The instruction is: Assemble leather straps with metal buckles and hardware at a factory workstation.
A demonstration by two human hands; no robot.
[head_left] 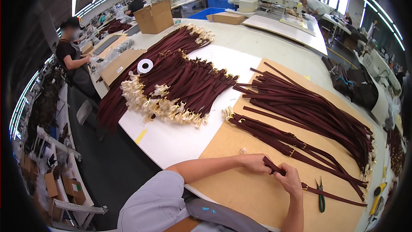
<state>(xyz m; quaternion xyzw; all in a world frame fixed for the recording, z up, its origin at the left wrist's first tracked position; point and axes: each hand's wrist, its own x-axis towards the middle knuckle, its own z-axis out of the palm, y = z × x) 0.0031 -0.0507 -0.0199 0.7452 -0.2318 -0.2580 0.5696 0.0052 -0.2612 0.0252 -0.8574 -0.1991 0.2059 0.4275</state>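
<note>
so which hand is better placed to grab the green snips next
Right. The right hand sits closer to the green snips, which lie just past it on the brown board; the left hand is farther off. Both grip the strap.

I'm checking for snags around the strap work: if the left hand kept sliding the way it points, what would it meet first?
The left hand points rightward, so it would probably meet the right hand first, gripping the same dark red strap.

**Colour inspection: strap bench**

I record a dark maroon strap [317, 190] with a gold buckle at lower right, lying on a tan board [240, 189]. The strap piles [313, 111] at centre right are the same maroon. The tape roll [145, 65] at upper left is white, the scissors [320, 195] green-handled, the sleeve [156, 206] pale grey.
</note>
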